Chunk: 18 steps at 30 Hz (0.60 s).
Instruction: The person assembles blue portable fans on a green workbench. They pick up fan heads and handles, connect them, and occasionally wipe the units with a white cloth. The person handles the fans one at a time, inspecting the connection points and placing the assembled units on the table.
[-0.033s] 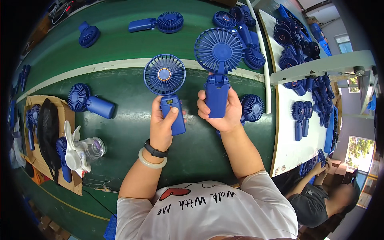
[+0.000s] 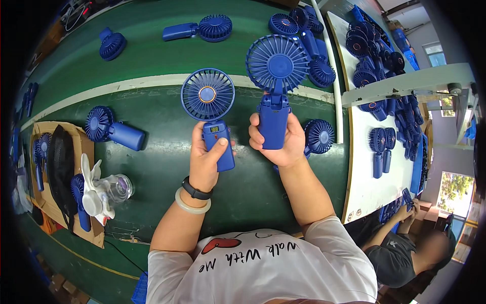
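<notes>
My left hand [image 2: 203, 159] is closed around the handle of a blue handheld fan [image 2: 207, 94], its round grille upright and its front with a copper-coloured ring toward me. A small lit display shows on that handle, and my thumb rests just below the button. In my right hand [image 2: 283, 142] is a second blue handheld fan [image 2: 280, 67], gripped by the handle with its plain back toward me. Both fans are held up above the green table [image 2: 248, 202]. Behind my right wrist lies another blue fan [image 2: 320, 137], partly hidden.
More blue fans lie on the green belt [image 2: 147, 61] and left of my hands. At the left stand a cardboard box [image 2: 86, 142], a white rabbit-shaped figure [image 2: 92, 197] and a clear jar [image 2: 121, 187]. Fans crowd a white table [image 2: 364, 187] at right, where a person [image 2: 405, 253] handles one.
My left thumb has shifted slightly lower, uncovering the button below the display. The right-hand fan has moved very slightly left.
</notes>
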Each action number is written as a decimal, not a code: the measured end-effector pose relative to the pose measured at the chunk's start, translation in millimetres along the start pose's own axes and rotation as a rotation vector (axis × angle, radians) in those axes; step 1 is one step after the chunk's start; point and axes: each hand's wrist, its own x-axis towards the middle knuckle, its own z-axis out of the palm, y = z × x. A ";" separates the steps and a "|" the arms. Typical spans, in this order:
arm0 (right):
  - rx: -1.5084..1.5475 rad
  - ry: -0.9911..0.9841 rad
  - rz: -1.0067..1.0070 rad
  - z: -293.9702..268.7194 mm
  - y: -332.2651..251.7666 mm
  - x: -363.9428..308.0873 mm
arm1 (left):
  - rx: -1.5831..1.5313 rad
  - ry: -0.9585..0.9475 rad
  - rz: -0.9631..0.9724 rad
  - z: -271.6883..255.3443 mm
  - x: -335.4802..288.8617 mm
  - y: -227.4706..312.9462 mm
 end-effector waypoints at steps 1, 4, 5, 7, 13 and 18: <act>-0.040 0.049 -0.032 1.7 1.9 0.2 | -0.015 -0.027 0.009 3.2 -1.1 0.7; -0.313 0.049 -0.118 1.6 2.0 -0.8 | -0.075 -0.107 -0.032 8.4 -2.6 3.0; -0.429 0.024 -0.145 1.3 1.9 -1.1 | -0.097 -0.133 -0.057 9.0 -2.3 3.8; -0.502 0.167 -0.121 11.6 6.3 -1.5 | -0.078 -0.123 -0.052 5.6 -1.8 4.4; -0.656 0.257 -0.103 11.9 6.2 -1.4 | -0.014 -0.129 -0.125 -4.9 -1.4 5.3; -0.660 0.301 -0.185 15.0 9.4 0.8 | -0.014 -0.196 -0.129 -1.0 -1.2 3.3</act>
